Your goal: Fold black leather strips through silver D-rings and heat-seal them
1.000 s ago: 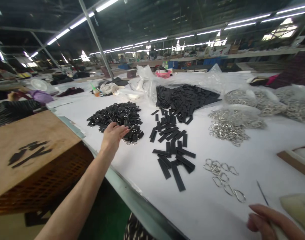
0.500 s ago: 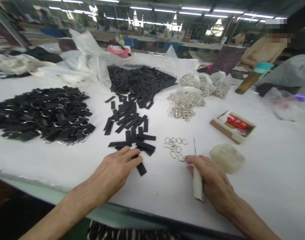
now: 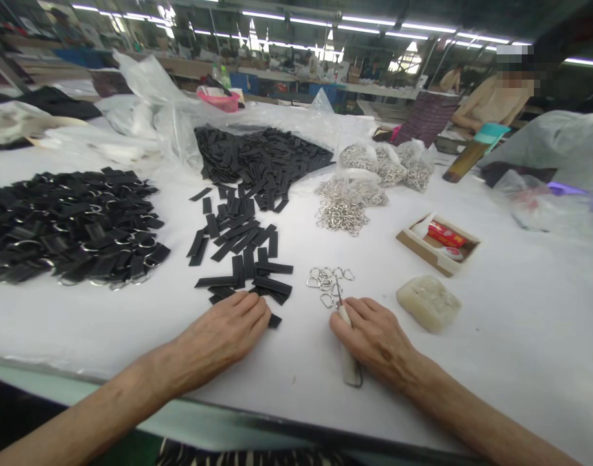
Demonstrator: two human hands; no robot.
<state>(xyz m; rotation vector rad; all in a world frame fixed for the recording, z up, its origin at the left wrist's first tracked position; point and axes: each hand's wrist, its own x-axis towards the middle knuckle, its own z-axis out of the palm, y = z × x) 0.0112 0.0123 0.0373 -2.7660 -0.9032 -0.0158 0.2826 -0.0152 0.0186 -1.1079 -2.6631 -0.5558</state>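
Fingers curled, my left hand (image 3: 233,327) is closed on a black strip (image 3: 275,321), whose end sticks out past the fingertips. Loose black strips (image 3: 272,285) lie just beyond that hand. My right hand (image 3: 374,330) is wrapped round an awl-like tool (image 3: 349,366) with a pale handle and thin metal shaft. Its tip points away from me among several metal D-rings (image 3: 327,300) on the table. My right fingertips are close to the nearest ring, partly hidden; I cannot tell whether they touch it.
A heap of black strips with rings (image 3: 73,226) lies left. Behind are a pile of plain strips (image 3: 262,155) and bagged rings (image 3: 359,188). On the right are a pale lump (image 3: 428,303), a small box (image 3: 425,255) and a bottle (image 3: 471,155). A person sits beyond.
My right hand has moved left with the tool, bringing its tip among the rings. My left hand now covers more of the black strip. The whole view has shifted slightly.
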